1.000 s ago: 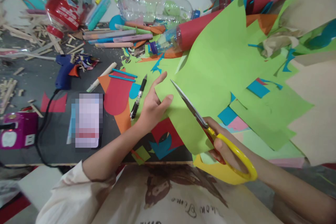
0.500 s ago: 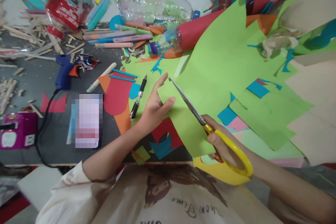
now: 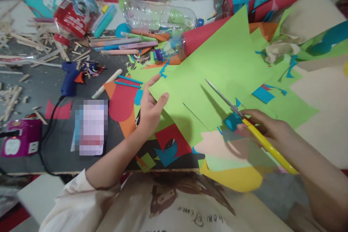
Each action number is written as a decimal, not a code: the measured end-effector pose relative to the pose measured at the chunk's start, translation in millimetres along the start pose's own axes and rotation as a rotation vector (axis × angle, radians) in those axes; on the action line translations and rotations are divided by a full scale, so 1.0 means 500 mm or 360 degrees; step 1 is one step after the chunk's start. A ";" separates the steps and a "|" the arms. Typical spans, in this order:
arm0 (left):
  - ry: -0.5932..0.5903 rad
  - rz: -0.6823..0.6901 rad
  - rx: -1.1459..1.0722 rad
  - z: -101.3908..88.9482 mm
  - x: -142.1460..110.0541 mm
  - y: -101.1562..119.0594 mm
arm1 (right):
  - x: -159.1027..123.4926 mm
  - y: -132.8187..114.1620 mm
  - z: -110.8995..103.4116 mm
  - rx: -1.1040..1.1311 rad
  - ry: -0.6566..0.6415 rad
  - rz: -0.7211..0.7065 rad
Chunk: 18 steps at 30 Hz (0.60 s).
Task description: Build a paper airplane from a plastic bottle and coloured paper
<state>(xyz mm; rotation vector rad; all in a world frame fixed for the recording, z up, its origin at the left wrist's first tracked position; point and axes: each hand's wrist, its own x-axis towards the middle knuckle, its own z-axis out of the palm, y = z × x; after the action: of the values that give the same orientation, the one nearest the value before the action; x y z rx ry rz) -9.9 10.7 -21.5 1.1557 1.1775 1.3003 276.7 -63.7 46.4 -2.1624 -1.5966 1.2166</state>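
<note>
My left hand [image 3: 150, 110] is at the left corner of a large light-green paper sheet [image 3: 212, 65], its edge between the thumb and raised index finger. My right hand [image 3: 262, 127] grips scissors [image 3: 258, 134] with yellow handles, tilted above the sheet's right part. The blades look closed and point up-left, casting a shadow on the paper. A thin dark line like a slit runs across the green paper below the blade tips. Blue paper scraps [image 3: 263, 93] lie beyond my right hand. A pen [image 3: 138, 117] is mostly hidden behind my left hand.
To the left are a blue glue gun [image 3: 69, 78], a phone [image 3: 94, 127] and a purple box [image 3: 23, 137]. Markers [image 3: 127, 43], a clear bottle [image 3: 160, 14] and a red-wrapped bottle [image 3: 201, 36] lie at the back. Red paper [image 3: 174, 137] lies near the front edge.
The scissors have moved right, away from the green paper near my left hand. My left hand has shifted slightly left. The green flap hanging toward the front edge no longer shows there.
</note>
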 end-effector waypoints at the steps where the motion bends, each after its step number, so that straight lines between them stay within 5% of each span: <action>1: -0.0004 -0.0032 0.0020 0.000 -0.002 0.001 | 0.003 0.011 -0.003 -0.0173 0.0052 0.0036; 6: -0.0050 -0.0059 -0.0015 0.006 0.000 0.014 | -0.019 0.041 -0.007 -0.0374 0.0055 0.0195; 12: -0.0156 -0.0172 0.0005 0.015 0.006 0.028 | -0.041 0.016 -0.027 -0.0380 0.0021 0.0389; 18: -0.0243 -0.0300 0.0160 0.012 0.002 0.026 | 0.047 0.057 -0.047 -0.0812 0.0450 -0.0060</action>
<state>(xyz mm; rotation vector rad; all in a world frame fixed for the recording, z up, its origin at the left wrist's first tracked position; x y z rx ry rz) -5.1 11.5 -8.2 1.1643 1.2180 1.0030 315.0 -47.5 33.2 -2.4327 -1.9574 0.4875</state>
